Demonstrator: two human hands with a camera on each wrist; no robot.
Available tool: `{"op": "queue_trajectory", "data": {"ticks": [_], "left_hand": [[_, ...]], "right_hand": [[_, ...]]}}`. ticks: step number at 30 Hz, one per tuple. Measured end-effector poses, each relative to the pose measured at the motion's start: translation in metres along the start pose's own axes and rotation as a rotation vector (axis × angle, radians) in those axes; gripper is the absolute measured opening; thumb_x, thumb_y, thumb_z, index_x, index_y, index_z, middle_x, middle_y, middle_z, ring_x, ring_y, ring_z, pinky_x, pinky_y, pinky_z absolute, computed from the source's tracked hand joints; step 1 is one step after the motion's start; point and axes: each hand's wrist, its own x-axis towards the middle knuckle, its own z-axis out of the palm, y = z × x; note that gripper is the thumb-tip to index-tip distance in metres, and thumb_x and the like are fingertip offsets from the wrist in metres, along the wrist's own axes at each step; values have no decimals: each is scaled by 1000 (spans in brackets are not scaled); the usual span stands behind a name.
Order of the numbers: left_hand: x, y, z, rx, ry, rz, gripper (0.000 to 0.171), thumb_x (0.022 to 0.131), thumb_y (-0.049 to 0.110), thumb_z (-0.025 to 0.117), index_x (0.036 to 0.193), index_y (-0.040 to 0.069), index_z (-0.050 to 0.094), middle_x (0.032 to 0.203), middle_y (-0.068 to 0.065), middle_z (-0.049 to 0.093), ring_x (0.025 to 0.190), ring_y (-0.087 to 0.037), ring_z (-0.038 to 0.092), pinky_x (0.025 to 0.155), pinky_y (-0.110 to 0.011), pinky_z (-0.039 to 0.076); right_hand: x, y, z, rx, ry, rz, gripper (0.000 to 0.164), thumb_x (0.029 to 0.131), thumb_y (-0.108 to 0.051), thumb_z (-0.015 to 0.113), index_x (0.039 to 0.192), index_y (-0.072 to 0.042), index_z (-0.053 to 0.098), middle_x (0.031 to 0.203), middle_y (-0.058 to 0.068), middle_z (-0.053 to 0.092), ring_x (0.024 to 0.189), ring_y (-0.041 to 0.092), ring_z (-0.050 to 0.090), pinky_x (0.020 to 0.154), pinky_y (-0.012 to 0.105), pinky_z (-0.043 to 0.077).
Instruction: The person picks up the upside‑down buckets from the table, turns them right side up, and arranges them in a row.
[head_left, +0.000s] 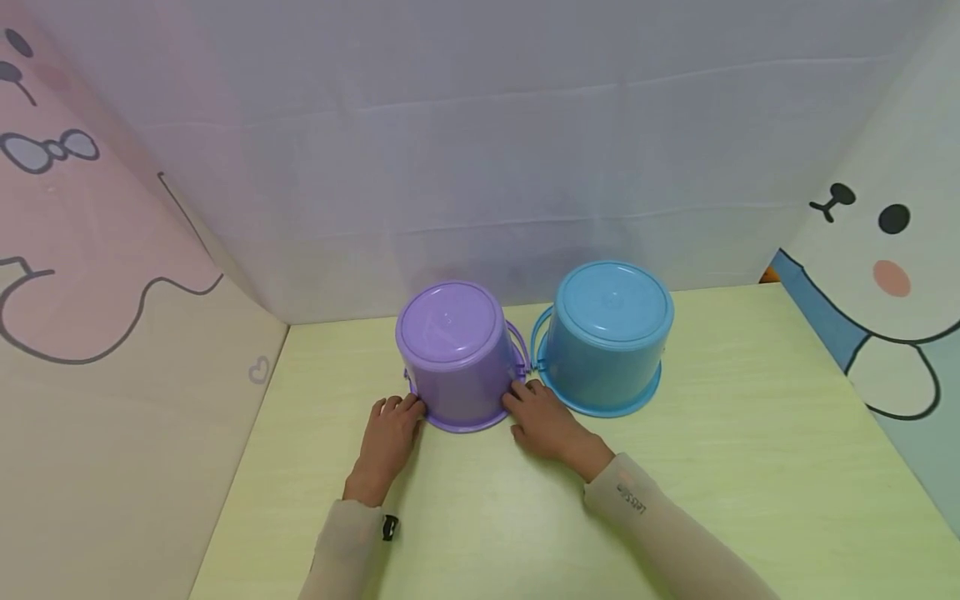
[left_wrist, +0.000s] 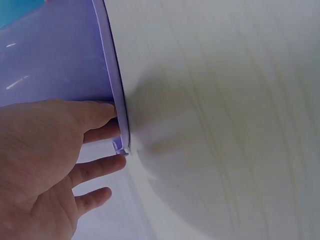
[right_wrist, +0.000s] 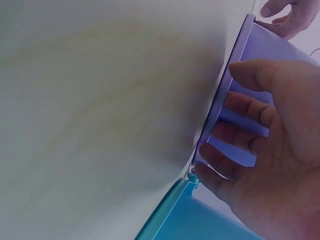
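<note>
Head view: the upside-down purple bucket [head_left: 461, 367], its inside hidden, is touched low down by the left hand [head_left: 392, 435] and right hand [head_left: 549, 422], their fingers loosely extended.

Left bucket [head_left: 453, 367]: sat rim-down on the table [head_left: 480, 517], between both hands.
Right bucket [head_left: 609, 346]: also rim-down, just right of the left one, slightly farther back.
Left hand [head_left: 387, 440]: touched the left bucket's near-left rim.
Right hand [head_left: 549, 423]: touched its near-right rim, before the gap between buckets.
Rear sheet [head_left: 480, 167]: hung behind both buckets.
Side panels [head_left: 120, 433]: flanked the table.
</note>
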Motion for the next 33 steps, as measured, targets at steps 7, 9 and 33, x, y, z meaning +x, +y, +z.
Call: {"op": "queue_trajectory", "data": {"ticks": [7,9,33], "left_hand": [[-1,-1,0,33,10,24,25,82,3,84,90,9,61,95,-5,61,92,-31,61,88,-48,55],[-2,0,-1,26,3,19,25,82,3,85,91,8,62,96,-6,62,92,-32,61,89,-49,55],[-8,2,-12,-40,-34,-59,32,83,7,88,94,10,58,100,-6,61,100,-35,61,93,-52,54]], "right_hand": [[-2,-1,0,-19,14,-9,23,95,-7,68,116,-5,62,118,14,57,118,41,57,102,53,51],[-3,-1,0,-23,16,-12,23,95,-5,68,117,-5,62,119,15,57,118,41,57,102,53,52],[-12,-12,-12,-39,92,-57,25,94,-2,68,119,-7,65,117,12,57,116,37,57,101,50,51]]}}
